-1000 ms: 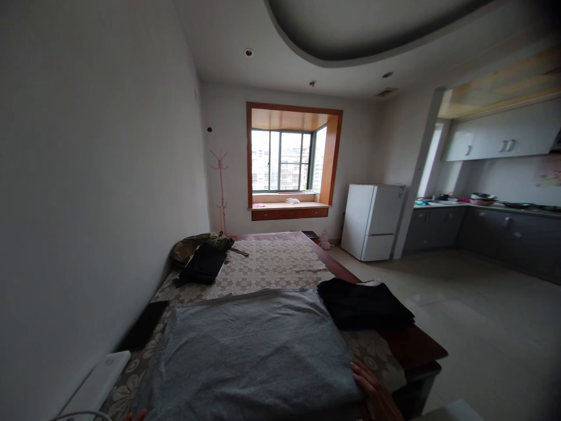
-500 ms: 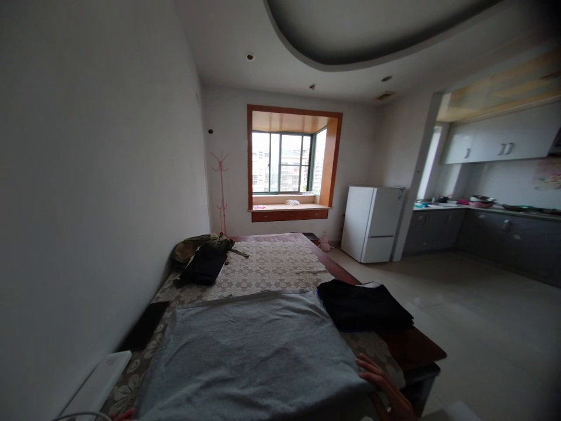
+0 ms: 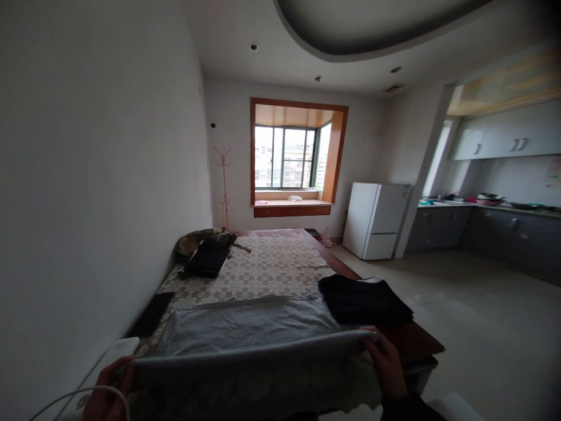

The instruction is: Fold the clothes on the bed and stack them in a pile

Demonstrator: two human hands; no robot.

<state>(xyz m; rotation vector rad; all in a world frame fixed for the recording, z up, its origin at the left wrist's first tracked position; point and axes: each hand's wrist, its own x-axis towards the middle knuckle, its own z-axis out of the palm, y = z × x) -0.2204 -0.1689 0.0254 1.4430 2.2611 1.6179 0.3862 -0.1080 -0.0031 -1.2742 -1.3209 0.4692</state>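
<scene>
- Gripped the near hem of the grey cloth (image 3: 245, 327) at both corners: left hand (image 3: 105, 397) closed on the left one, right hand (image 3: 388, 365) closed on the right.
- Ran crosswise, that lifted hem, parallel to the counter's (image 3: 412, 345) near edge; far half flat beyond, toward the window.
- Lay flat a second earlier, hands at the near edge; now raised.

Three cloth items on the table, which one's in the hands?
The grey cloth: left hand and right hand lift its near edge. The black folded pile and far dark bundle lie untouched.
</scene>
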